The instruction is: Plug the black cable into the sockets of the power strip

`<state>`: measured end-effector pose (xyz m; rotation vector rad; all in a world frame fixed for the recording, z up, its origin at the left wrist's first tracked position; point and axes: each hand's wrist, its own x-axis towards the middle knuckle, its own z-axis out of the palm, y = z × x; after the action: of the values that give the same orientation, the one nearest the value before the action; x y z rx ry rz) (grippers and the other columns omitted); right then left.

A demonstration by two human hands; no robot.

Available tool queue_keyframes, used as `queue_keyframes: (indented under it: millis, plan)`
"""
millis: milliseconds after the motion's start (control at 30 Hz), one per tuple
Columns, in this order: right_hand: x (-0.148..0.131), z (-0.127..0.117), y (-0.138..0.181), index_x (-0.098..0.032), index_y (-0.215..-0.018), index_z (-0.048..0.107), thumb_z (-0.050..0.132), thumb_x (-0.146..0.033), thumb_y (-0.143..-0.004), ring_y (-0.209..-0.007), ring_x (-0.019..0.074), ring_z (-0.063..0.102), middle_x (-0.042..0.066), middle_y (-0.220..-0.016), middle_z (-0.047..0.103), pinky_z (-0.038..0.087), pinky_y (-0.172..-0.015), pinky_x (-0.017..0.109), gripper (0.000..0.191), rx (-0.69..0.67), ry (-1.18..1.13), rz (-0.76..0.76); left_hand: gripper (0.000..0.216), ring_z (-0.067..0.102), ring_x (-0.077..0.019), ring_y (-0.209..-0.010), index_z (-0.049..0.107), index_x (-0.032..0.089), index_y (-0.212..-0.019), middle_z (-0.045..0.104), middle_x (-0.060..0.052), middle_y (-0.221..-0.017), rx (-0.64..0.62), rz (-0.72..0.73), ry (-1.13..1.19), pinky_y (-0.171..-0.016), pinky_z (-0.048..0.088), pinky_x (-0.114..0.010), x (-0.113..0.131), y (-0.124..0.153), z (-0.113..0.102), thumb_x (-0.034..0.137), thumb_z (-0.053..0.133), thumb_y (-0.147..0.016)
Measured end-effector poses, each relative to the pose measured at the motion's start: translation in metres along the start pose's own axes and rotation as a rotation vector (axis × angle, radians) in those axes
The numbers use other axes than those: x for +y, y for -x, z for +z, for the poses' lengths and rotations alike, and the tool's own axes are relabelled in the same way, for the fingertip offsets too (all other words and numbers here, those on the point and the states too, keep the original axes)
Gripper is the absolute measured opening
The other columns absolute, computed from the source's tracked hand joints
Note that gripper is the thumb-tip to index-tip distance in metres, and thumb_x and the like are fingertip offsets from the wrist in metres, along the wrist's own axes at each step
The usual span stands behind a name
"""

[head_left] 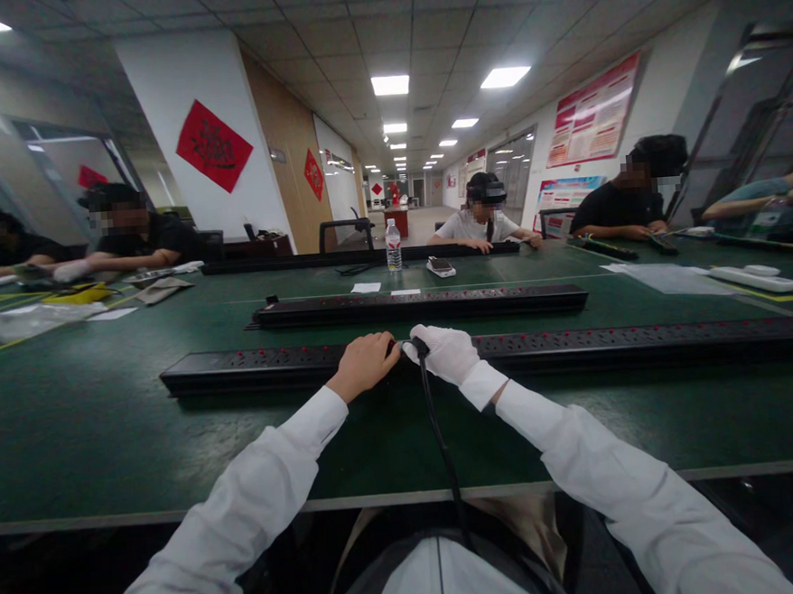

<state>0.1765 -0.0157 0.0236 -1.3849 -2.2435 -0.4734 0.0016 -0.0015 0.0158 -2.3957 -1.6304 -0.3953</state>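
The left hand (364, 363), bare, lies on top of the nearest power strip (252, 369), a long black bar that runs across the green table (108, 444) just in front of the person. Its fingers are bent down over the strip's top, close together; whether they actually grip it cannot be told. The right hand (445, 352), in a white glove, is closed around a black plug (417, 344) right at the strip's sockets, just beside the left hand's fingertips. From the plug a black cable (440, 439) drops back over the table edge toward the person's body.

A 2nd power strip (438, 305) lies parallel behind the 1st, and a 3rd strip (299, 261) lies farther back. Between them are 2 small white paper slips (366, 287). Beyond those stands 1 clear water bottle (394, 245), upright, capped, with a white label; how full it is cannot be told. A phone (440, 266) lies just to its right. At far left a crumpled clear plastic bag (38, 319) rests on the table, contents not discernible. Other people sit around the far sides of the table, arms resting on it.
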Motion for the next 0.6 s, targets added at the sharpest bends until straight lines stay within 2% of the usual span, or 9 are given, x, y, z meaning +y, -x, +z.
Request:
queue_keyframes:
  millis: [600]
  plan:
    - [-0.0022,-0.0046,0.0006,-0.023,-0.092,0.055,0.024,-0.053,-0.086,-0.07,0.0123,0.055,0.002,-0.082,0.063,0.029,-0.056,0.023,0.044,-0.046,-0.004,0.012,0.04,0.058,-0.019,-0.083,0.054,0.018,-0.098,0.062,-0.006,-0.088,0.0,0.005,0.025,-0.072,0.042,-0.03,-0.0008,0.0006,0.0011,0.044,0.025,-0.089]
